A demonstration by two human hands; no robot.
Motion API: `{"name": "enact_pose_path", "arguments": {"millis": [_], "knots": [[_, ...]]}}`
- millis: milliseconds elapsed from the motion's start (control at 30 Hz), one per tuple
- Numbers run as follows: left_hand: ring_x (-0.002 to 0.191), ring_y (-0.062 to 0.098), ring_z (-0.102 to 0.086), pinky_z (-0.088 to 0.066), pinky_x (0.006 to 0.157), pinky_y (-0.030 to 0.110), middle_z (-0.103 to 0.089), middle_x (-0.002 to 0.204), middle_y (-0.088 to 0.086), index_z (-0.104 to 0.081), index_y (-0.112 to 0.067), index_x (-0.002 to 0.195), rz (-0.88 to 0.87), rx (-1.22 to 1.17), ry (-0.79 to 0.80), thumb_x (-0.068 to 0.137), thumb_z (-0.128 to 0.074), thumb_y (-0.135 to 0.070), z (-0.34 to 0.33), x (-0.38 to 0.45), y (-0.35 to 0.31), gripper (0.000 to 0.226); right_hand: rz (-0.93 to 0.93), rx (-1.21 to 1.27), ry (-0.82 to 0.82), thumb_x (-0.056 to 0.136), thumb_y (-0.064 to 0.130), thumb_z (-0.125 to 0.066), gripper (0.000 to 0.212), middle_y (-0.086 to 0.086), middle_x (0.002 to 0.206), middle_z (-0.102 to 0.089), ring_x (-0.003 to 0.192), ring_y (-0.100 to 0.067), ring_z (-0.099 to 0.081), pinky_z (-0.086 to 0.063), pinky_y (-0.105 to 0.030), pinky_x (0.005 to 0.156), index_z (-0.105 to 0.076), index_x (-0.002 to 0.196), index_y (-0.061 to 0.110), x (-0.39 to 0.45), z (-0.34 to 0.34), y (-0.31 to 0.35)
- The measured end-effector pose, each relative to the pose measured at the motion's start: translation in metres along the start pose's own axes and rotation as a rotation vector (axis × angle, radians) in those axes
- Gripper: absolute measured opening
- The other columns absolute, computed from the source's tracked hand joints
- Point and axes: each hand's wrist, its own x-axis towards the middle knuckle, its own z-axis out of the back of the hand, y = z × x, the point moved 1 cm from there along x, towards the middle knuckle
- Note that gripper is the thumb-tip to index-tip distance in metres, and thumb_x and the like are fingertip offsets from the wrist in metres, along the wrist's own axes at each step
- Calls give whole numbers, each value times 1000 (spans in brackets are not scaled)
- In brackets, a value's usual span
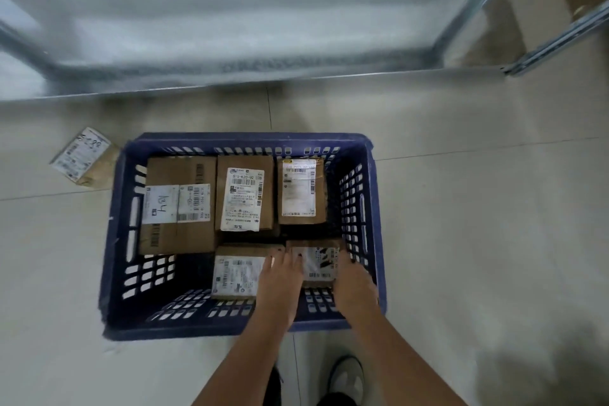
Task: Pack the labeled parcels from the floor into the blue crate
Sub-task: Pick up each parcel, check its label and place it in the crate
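The blue crate (118,241) stands on the floor below me and holds several labeled cardboard parcels. Both my hands reach into its near right corner. My left hand (280,280) and my right hand (354,283) grip the two sides of a small labeled parcel (318,262), which is low in the crate. Beside it on the left lies another small parcel (235,275). Three larger parcels (244,198) fill the far row. One more labeled parcel (82,155) lies on the floor just left of the crate's far corner.
A metal shelf frame (468,20) with a grey bottom shelf runs across the far side. A brown cardboard box (540,0) stands at the top right. My shoe (347,379) is on the tiled floor just behind the crate.
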Motion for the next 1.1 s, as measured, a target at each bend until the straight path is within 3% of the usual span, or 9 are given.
{"name": "enact_pose_path", "arguments": {"millis": [67, 267, 400, 600, 733, 800, 900, 1033, 1100], "knots": [[142, 30, -20, -19, 119, 42, -25, 151, 14, -18, -10, 146, 0, -53, 25, 86, -55, -5, 31, -35, -2, 71, 30, -25, 21, 93, 11, -40, 40, -12, 117, -56, 102, -26, -58, -50, -36, 79, -37, 132, 17, -34, 27, 7], [133, 28, -36, -33, 110, 40, -41, 141, 10, -27, -15, 143, 7, -150, 64, 90, -47, -4, 137, -145, 0, 58, 75, -34, 48, 87, 7, -41, 48, -7, 119, -55, 105, -22, -58, -51, -35, 86, -36, 133, 21, -153, 124, 49], [127, 24, -43, -39, 105, 36, -46, 137, 5, -35, -18, 139, 45, -218, 18, 92, -46, -9, 216, -225, 20, 49, 114, -65, 38, 90, 12, -44, 58, -7, 127, -51, 113, -25, -55, -47, -34, 90, -24, 143, 23, -242, 188, 82], [113, 18, -57, -48, 94, 29, -57, 125, 1, -46, -18, 129, 186, -249, -195, 94, -43, -16, 321, -331, 67, 36, 232, -75, -34, 91, 10, -45, 56, -5, 127, -53, 112, -23, -57, -50, -35, 91, -25, 142, 24, -352, 256, 140], [101, 17, -62, -53, 84, 28, -61, 115, 1, -50, -18, 119, 262, -319, -346, 91, -46, -17, 370, -389, 87, 28, 338, -72, -82, 87, 10, -51, 69, -7, 123, -58, 103, -23, -62, -53, -31, 77, -18, 146, 24, -403, 285, 178], [100, 19, -62, -52, 82, 29, -62, 113, 2, -52, -17, 118, 277, -342, -397, 89, -45, -14, 390, -411, 95, 29, 402, -40, -115, 87, 12, -55, 70, -8, 127, -56, 104, -24, -62, -53, -31, 79, -19, 146, 23, -424, 298, 198], [104, 20, -60, -48, 83, 27, -60, 117, 4, -50, -15, 122, 299, -345, -432, 89, -44, -10, 409, -437, 109, 34, 487, -29, -176, 81, 14, -64, 83, -11, 133, -48, 101, -21, -59, -54, -36, 85, -14, 146, 32, -454, 317, 225], [113, 22, -57, -46, 90, 29, -56, 126, 6, -44, -15, 130, 308, -356, -493, 90, -46, -15, 425, -460, 138, 40, 566, -97, -229, 79, 20, -69, 94, -12, 157, -4, 124, -33, -45, -50, -44, 94, -5, 143, 47, -483, 326, 256], [114, 23, -56, -46, 91, 30, -54, 129, 7, -42, -15, 131, 312, -352, -519, 90, -48, -20, 430, -468, 158, 42, 579, -118, -219, 79, 22, -69, 94, -13, 156, -4, 127, -34, -43, -48, -46, 96, -5, 143, 47, -490, 322, 272]]}}
